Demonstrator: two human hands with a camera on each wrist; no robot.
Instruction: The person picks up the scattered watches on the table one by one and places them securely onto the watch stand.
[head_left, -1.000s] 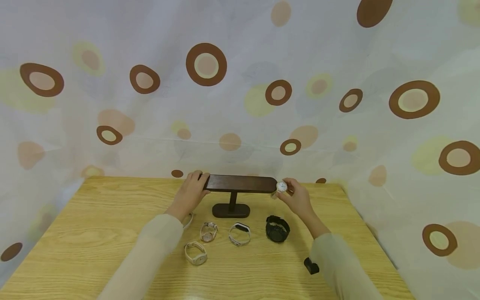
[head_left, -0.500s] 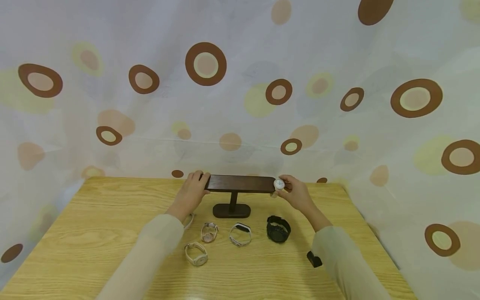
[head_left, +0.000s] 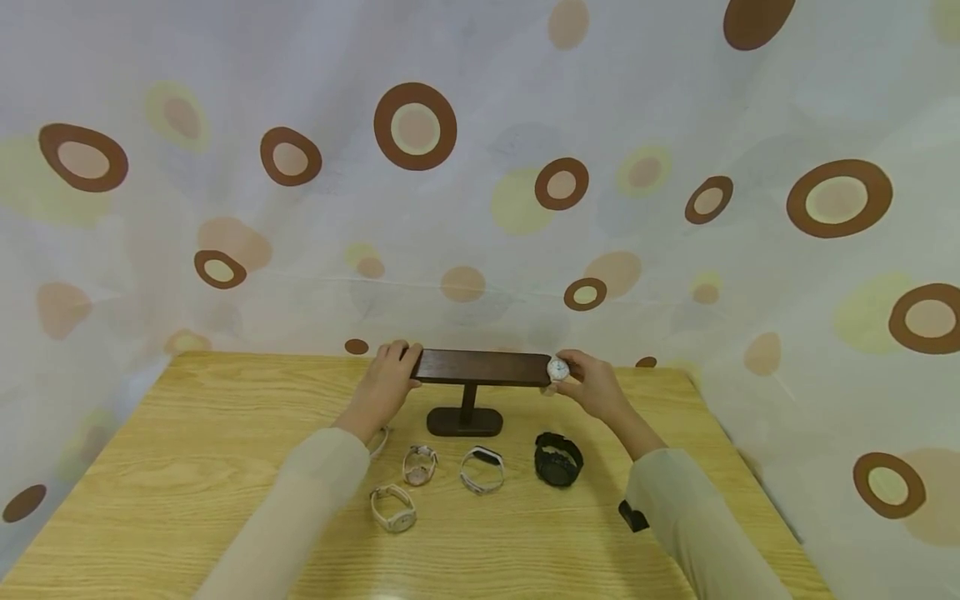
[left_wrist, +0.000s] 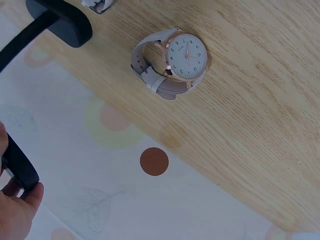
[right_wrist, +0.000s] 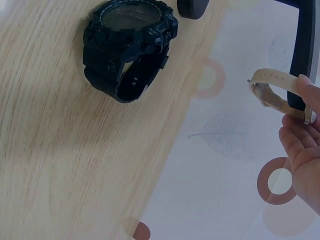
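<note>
A dark T-shaped watch stand (head_left: 480, 367) stands near the table's far edge. My left hand (head_left: 381, 387) grips the left end of its bar, fingers over the top and thumb in front. At the other end, my right hand (head_left: 596, 387) pinches a white-faced watch (head_left: 557, 369) with a cream strap. In the right wrist view the closed strap (right_wrist: 274, 76) loops around the bar's tip, with fingers and thumb on its dial side. A pale-strapped watch (left_wrist: 186, 57) lies on the table below the left hand.
On the wooden table (head_left: 187, 467) lie a black chunky watch (head_left: 558, 460), a white fitness band (head_left: 482, 471), a small pinkish watch (head_left: 419, 465) and a cream watch (head_left: 393, 508). A small black object (head_left: 633, 517) is partly behind the right sleeve. A patterned cloth (head_left: 465, 208) hangs behind.
My right hand has brought the watch slightly left, onto the bar's right end, and it then stays nearly still. The left hand keeps its grip on the other end.
</note>
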